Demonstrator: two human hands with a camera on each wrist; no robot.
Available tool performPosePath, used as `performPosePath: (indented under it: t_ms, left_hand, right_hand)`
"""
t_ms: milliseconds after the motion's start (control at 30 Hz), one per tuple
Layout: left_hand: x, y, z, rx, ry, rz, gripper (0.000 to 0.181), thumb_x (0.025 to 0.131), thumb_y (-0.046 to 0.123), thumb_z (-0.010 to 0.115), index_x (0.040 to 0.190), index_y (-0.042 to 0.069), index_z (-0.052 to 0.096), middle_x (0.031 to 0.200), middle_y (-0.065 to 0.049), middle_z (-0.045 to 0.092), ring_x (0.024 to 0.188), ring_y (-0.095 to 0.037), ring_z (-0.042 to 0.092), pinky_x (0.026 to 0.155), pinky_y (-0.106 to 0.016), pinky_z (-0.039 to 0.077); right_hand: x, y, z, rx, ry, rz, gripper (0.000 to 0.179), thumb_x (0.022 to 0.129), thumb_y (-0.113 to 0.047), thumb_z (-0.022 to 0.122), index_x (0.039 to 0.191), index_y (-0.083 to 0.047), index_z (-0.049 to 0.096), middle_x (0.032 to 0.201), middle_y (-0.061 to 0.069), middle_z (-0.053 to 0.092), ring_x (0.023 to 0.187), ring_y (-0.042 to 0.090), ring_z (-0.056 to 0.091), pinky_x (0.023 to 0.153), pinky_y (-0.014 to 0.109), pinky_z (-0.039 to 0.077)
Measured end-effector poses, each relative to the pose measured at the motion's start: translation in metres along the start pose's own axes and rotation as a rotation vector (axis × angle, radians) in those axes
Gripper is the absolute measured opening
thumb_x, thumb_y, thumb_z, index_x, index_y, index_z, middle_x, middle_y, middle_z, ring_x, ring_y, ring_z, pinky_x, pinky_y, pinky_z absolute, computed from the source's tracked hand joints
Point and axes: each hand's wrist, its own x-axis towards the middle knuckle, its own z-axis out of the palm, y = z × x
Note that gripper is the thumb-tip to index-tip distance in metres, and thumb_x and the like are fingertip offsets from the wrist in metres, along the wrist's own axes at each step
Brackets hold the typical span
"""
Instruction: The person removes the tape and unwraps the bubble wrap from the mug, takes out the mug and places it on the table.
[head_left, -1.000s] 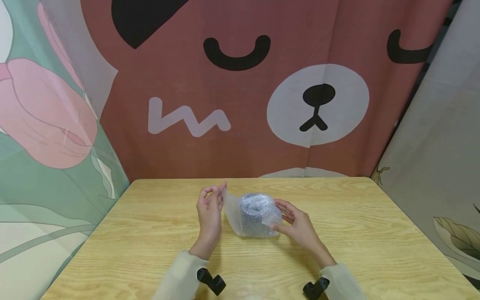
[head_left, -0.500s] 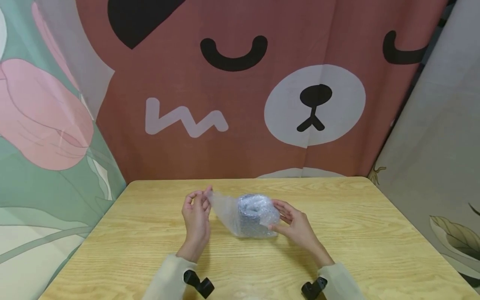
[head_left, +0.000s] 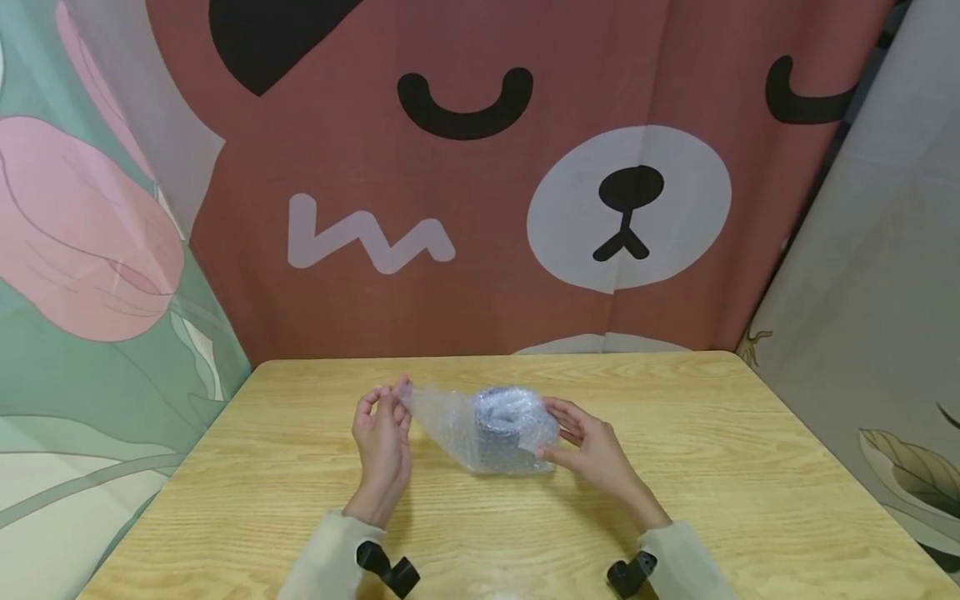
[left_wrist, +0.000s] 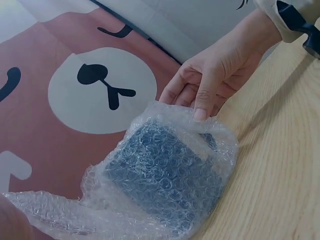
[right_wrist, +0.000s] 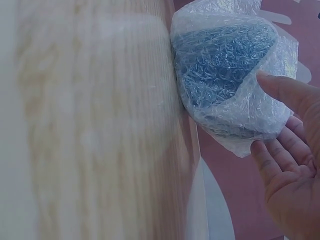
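A dark bluish object [left_wrist: 165, 170] sits on the table inside layers of clear bubble wrap [head_left: 442, 421]; its kind is blurred by the wrap. My left hand [head_left: 381, 437] pinches the loose end of the bubble wrap and holds it stretched out to the left of the bundle. On the bundle's right side, my right hand [head_left: 596, 450] grips the wrapped object between thumb and fingers. In the right wrist view the thumb [right_wrist: 280, 90] lies on the near side of the wrap, with the fingers under its other side.
The light wooden table [head_left: 247, 467] extends around the bundle, with its back edge close behind. A brown curtain with a bear print [head_left: 480, 208] hangs behind it, and patterned cloths hang at the left [head_left: 82, 250] and right [head_left: 855, 292]. Black wrist cameras sit on both sleeves.
My left hand has moved left, drawing the loose bubble wrap out into a longer flap. The right hand and the wrapped object have stayed almost in place.
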Motion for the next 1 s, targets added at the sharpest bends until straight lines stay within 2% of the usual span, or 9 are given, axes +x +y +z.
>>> performPosePath:
  t_ms: [200,433,600,800,1000]
  left_hand:
    - [0.001,0.004,-0.006,-0.019,0.012,-0.028,0.017,0.104,0.005,0.039,0.115,-0.007,0.044,0.120,-0.019,0.062,0.119,-0.027,0.056,0.098,-0.033,0.045]
    - [0.003,0.011,-0.012,-0.089,0.058,-0.088,0.018,0.104,0.003,0.035,0.114,-0.008,0.045,0.111,-0.014,0.066,0.108,-0.018,0.063,0.096,-0.032,0.046]
    - [0.005,0.013,-0.016,-0.143,0.092,-0.120,0.014,0.103,0.002,0.035,0.108,-0.007,0.046,0.103,-0.013,0.066,0.101,-0.018,0.066,0.098,-0.035,0.044]
    - [0.006,0.015,-0.022,-0.188,0.122,-0.170,0.013,0.102,0.001,0.035,0.109,-0.005,0.045,0.105,-0.014,0.064,0.095,-0.019,0.068,0.096,-0.036,0.046]
    - [0.006,0.017,-0.026,-0.205,0.128,-0.211,0.012,0.102,0.002,0.036,0.110,-0.003,0.043,0.104,-0.013,0.063,0.096,-0.020,0.066,0.098,-0.036,0.045]
  right_hand:
    - [0.001,-0.002,0.000,-0.001,-0.009,0.017,0.067,0.078,-0.013,0.082,0.138,-0.008,0.051,0.138,0.016,0.052,0.126,0.030,0.050,0.096,0.036,0.046]
    - [0.001,-0.003,-0.001,-0.006,-0.007,0.010,0.067,0.078,-0.013,0.082,0.138,-0.008,0.052,0.137,0.016,0.053,0.125,0.031,0.051,0.096,0.036,0.046]
    - [0.001,-0.002,-0.001,-0.001,-0.006,0.014,0.067,0.078,-0.012,0.082,0.137,-0.008,0.052,0.137,0.016,0.053,0.125,0.031,0.051,0.096,0.036,0.046]
    - [0.001,-0.001,-0.001,-0.003,-0.003,0.005,0.067,0.078,-0.012,0.083,0.137,-0.007,0.052,0.136,0.017,0.054,0.124,0.031,0.051,0.096,0.036,0.046]
    - [0.001,0.000,-0.001,-0.007,0.003,-0.004,0.068,0.077,-0.011,0.083,0.137,-0.007,0.052,0.136,0.016,0.054,0.124,0.031,0.052,0.095,0.036,0.047]
